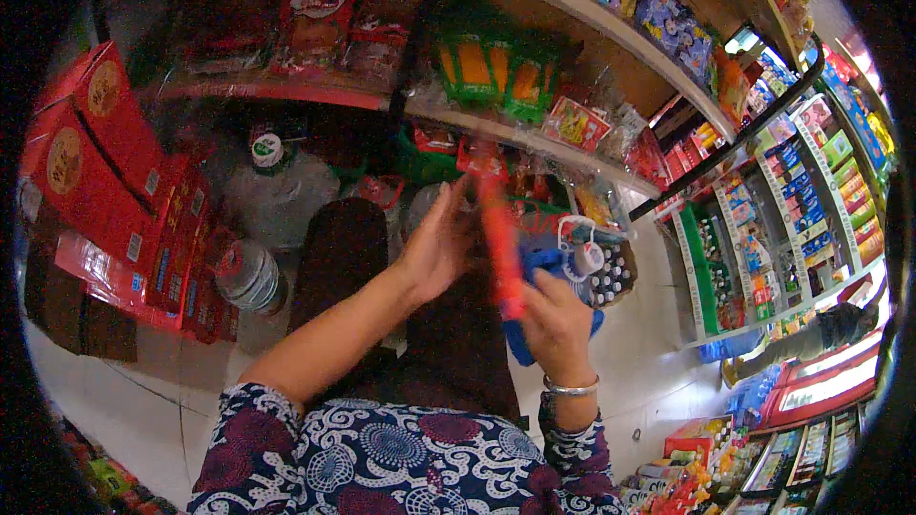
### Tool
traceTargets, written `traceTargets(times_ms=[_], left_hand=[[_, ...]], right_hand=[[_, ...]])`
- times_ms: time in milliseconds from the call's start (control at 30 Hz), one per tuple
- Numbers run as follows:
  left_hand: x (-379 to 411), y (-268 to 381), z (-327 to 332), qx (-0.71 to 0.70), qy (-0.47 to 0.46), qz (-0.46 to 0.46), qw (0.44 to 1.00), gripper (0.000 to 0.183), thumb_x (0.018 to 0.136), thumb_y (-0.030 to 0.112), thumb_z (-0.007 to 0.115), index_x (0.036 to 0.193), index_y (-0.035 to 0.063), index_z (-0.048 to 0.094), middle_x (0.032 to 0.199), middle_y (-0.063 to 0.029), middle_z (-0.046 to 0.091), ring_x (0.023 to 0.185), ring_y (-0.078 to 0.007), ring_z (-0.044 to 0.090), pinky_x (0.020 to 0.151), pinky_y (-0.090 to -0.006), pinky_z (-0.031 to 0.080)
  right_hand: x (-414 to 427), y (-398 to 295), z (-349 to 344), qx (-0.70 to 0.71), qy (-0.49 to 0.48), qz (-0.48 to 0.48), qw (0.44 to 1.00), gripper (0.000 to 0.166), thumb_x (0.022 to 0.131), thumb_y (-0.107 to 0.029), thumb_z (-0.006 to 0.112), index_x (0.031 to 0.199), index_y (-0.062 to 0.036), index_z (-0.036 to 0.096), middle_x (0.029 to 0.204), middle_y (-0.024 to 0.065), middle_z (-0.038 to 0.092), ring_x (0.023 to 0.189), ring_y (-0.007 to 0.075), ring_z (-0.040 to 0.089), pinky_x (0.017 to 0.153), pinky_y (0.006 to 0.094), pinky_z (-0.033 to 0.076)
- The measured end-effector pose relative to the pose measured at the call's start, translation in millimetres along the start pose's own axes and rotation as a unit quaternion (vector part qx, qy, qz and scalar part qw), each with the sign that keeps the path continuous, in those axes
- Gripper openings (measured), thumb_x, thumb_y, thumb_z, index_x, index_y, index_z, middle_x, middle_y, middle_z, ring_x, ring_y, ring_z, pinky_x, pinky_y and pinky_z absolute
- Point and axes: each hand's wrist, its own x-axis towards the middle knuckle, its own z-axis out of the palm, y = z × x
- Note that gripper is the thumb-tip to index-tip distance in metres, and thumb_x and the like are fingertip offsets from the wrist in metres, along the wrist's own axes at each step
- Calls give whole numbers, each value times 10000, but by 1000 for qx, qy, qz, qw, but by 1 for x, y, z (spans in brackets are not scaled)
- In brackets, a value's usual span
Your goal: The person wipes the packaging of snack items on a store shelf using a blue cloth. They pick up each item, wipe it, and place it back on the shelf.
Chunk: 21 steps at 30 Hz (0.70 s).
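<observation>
My right hand (562, 325) is closed around a long red object (499, 243), blurred by motion, that points up towards the lower shelf. A blue item (519, 343), perhaps a cloth, shows beside and behind the same hand; whether it is also gripped is unclear. My left hand (440, 250) is just left of the red object, with fingers extended and pointing up to the shelf. No object shows in it, though its palm side is partly hidden. Red packets (481, 157) lie beyond its fingertips, under the shelf edge.
A wooden shelf (601, 157) with green-and-orange packages (472, 71) spans the front. Stacked red cartons (107, 143), a large clear jug (283, 182) and a plastic bottle (249, 275) stand left. Several capped bottles (610, 275) stand right. A person (801, 340) is at the far right near stocked shelves.
</observation>
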Motion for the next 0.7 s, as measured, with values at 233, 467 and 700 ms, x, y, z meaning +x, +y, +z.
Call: traceTargets(times_ms=[233,467,700], left_hand=[[17,-36,-88,-179,-96,-106,973,549,866,473,436,1232,70,507,1184,-158,576,1042,-336,571,945,-491,437],[-10,-28,-103,-88,-21,-129,988,607,875,548,411,1247,77,504,1205,-153,566,1080,-342,548,966,-510,410],[-47,18,-98,-158,-52,-62,984,746,870,620,402,1365,63,359,1347,-171,445,1217,-324,451,1031,-485,345]], right_hand=[[-7,7,32,230,-86,56,968,192,735,-159,717,915,-97,693,936,124,672,962,305,623,848,376,484],[26,37,50,210,17,160,964,186,764,-133,678,908,-15,680,869,132,676,831,224,648,777,308,488],[20,50,76,135,-31,103,985,303,754,-244,685,985,-50,651,977,175,644,909,337,617,800,377,487]])
